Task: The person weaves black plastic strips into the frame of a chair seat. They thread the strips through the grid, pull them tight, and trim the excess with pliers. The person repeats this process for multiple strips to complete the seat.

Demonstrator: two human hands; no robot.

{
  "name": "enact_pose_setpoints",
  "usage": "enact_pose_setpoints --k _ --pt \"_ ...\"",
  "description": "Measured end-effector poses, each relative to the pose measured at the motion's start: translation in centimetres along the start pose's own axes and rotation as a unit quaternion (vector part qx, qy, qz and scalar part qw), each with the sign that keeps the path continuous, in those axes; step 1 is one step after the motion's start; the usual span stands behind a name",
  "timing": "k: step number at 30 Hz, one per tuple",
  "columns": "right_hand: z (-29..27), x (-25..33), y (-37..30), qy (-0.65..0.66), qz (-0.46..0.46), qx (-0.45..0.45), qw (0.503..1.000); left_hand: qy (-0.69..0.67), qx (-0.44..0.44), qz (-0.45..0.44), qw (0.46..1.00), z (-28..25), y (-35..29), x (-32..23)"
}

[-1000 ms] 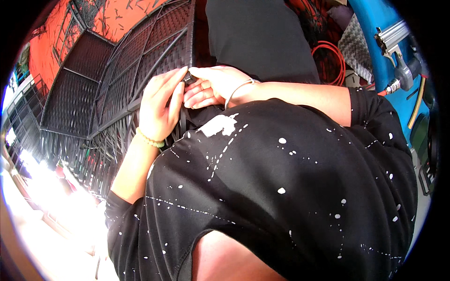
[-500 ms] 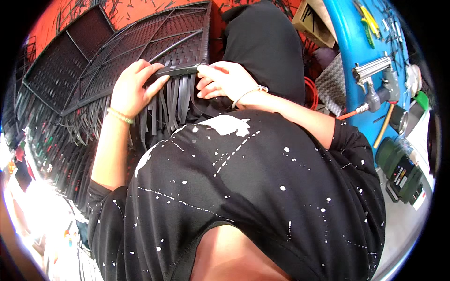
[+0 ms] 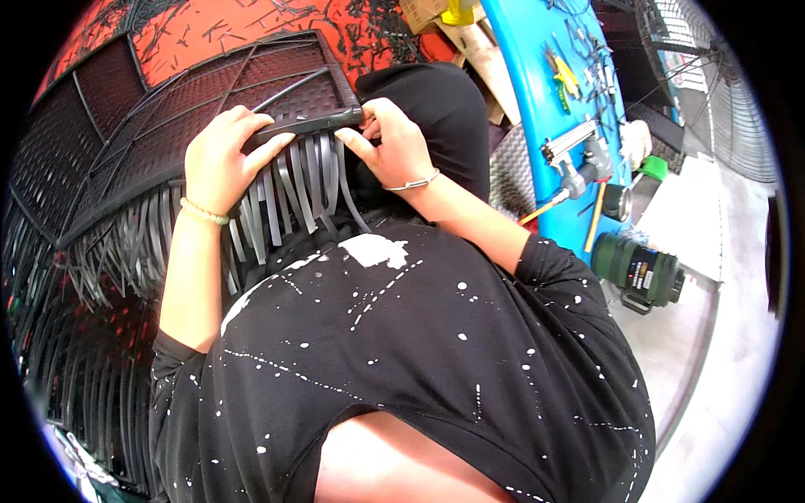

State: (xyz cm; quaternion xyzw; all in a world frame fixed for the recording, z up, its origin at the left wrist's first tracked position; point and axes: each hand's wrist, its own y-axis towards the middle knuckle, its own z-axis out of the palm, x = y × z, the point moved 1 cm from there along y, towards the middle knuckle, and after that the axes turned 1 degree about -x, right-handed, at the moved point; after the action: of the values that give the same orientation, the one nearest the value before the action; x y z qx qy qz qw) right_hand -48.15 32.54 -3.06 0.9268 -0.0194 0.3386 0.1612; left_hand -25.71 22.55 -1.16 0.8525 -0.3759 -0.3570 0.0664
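Note:
A black woven panel [image 3: 226, 94] of flat plastic strips on a frame lies in front of me, with loose strip ends [image 3: 306, 184] hanging from its near edge. My left hand [image 3: 225, 159] is closed over that edge, fingers on the far side and thumb on the near side. At the edge's right end, my right hand [image 3: 394, 149] is closed about the corner. Its fingers curl behind and its thumb presses on the near side by the uppermost loose strips. The fingertips behind the edge are partly hidden.
A blue table [image 3: 524, 50] at the right bears a nail gun [image 3: 583, 159] with an orange hose, yellow-handled pliers [image 3: 563, 77] and small tools. A dark green cylindrical device [image 3: 637, 268] sits beyond its near end. Black strip scraps lie on the red floor [image 3: 201, 50].
The whole view has swung to the right. My right hand has turned from reaching across the bar's end to curling round the corner, thumb lower. My left hand keeps its hold.

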Motion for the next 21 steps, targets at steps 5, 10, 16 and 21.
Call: enact_pose_setpoints --k 5,10,16,21 --pt "-0.5 1.1 2.2 -0.11 -0.106 -0.061 0.986 -0.009 -0.054 -0.005 0.998 -1.7 0.0 -1.3" --pt "-1.7 3.3 4.6 -0.112 -0.152 -0.065 0.98 -0.042 -0.061 -0.038 0.997 -3.7 -0.1 -2.6" --pt "-2.5 2.8 5.8 -0.18 -0.254 -0.067 0.948 -0.045 -0.077 -0.041 0.995 -4.3 0.0 -2.8" --pt "-2.3 2.2 5.6 -0.097 -0.251 -0.059 0.961 -0.03 -0.095 -0.03 0.995 -4.1 0.1 -2.8"
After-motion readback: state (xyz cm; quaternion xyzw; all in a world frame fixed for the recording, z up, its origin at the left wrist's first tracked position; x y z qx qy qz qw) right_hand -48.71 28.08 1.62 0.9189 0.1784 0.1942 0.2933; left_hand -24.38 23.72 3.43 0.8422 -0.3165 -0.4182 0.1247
